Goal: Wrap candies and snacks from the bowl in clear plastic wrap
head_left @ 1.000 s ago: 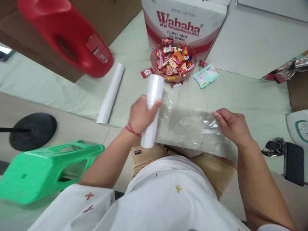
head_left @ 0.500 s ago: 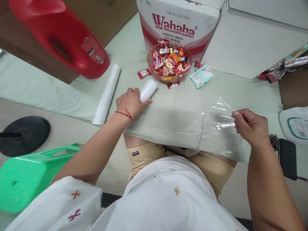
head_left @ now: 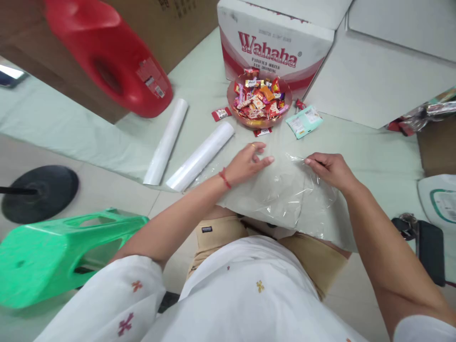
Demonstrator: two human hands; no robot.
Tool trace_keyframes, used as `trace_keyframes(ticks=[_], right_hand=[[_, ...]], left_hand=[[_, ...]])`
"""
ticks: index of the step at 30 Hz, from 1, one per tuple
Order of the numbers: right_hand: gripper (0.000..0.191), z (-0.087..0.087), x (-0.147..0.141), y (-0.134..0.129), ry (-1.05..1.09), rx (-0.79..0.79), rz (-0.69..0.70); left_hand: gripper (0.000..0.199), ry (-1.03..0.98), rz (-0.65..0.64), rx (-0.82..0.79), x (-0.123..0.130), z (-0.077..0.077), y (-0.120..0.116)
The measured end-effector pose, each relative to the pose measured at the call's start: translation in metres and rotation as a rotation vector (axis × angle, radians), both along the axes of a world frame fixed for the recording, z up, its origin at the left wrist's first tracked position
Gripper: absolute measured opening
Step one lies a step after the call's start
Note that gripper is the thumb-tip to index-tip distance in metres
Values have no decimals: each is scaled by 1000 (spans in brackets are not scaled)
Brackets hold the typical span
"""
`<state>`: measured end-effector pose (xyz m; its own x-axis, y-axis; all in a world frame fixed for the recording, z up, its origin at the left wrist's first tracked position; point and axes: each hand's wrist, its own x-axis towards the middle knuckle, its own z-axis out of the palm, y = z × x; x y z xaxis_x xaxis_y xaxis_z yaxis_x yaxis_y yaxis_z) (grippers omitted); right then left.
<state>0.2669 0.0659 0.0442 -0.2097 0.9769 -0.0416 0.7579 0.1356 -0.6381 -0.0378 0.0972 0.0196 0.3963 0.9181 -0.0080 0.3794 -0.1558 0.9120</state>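
Note:
A clear plastic sheet [head_left: 285, 194] stretches over the front of the table from a white roll [head_left: 201, 156]. My right hand [head_left: 329, 168] pinches the sheet's upper edge, right of centre. Over the sheet's left part, my left hand [head_left: 249, 164] has its fingers apart and holds nothing; it is off the roll. A second white roll [head_left: 166, 142] lies to the left, roughly parallel to the first. Beyond the hands stands a glass bowl [head_left: 245, 119] full of wrapped candies [head_left: 261, 100], with a few loose ones around it.
Behind the bowl is a Wahaha box [head_left: 274, 47], with a white box [head_left: 377, 71] beside it. A red jug [head_left: 117, 61] stands at the back left. A teal packet [head_left: 304, 121] lies right of the bowl. A black phone [head_left: 430, 251] and keys are at the right; a green stool [head_left: 42, 256] stands lower left.
My left hand has let go of the roll and moved right, its fingers now open. My right hand has come left with the sheet's edge, and the sheet is more crumpled. The view has shifted slightly.

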Motion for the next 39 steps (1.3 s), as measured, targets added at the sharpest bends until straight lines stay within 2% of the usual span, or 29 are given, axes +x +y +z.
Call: trace_keyframes(ticks=[2, 3, 6, 9, 12, 16, 19, 22, 26, 28, 30, 31, 33, 35, 37, 39], right_hand=[[42, -1, -9, 11, -2, -8, 83], [43, -1, -13, 16, 1, -19, 116], [46, -5, -18, 29, 28, -84, 153], [50, -7, -10, 37, 90, -224, 134], [54, -4, 11, 41, 134, -350, 85], [51, 0, 41, 43, 136, -401, -27], [42, -6, 54, 45, 178, -356, -137], [30, -18, 56, 50, 151, -224, -269], [34, -24, 50, 52, -33, 24, -310], [33, -18, 38, 38, -114, 272, -337], [22, -9, 18, 10, -131, 544, -358], [17, -5, 4, -9, -125, 636, -314], [17, -2, -26, -51, -74, 635, -73], [21, -8, -55, -89, -3, 620, 201], [23, -21, -77, -117, -8, 555, 280], [20, -38, -89, -131, -70, 512, 237]], left_hand=[[65, -41, -3, -126, 23, -11, 8], [59, -55, 0, -187, 32, -16, 12], [23, -70, 39, -300, 46, -28, 24], [17, -72, 109, -264, 45, -33, 33], [17, -43, 131, -199, 37, -34, 41], [17, 29, 129, -123, 35, -35, 51], [16, 98, 129, -58, 40, -33, 59], [14, 189, 128, -3, 45, -33, 67], [8, 281, 130, 73, 48, -37, 75], [12, 296, 176, 158, 45, -40, 76], [15, 288, 236, 290, 41, -40, 71], [13, 279, 247, 367, 39, -39, 68], [11, 268, 184, 515, 36, -36, 59], [15, 274, 28, 618, 36, -34, 50], [21, 310, -134, 650, 38, -36, 46], [28, 373, -235, 619, 39, -41, 44]])
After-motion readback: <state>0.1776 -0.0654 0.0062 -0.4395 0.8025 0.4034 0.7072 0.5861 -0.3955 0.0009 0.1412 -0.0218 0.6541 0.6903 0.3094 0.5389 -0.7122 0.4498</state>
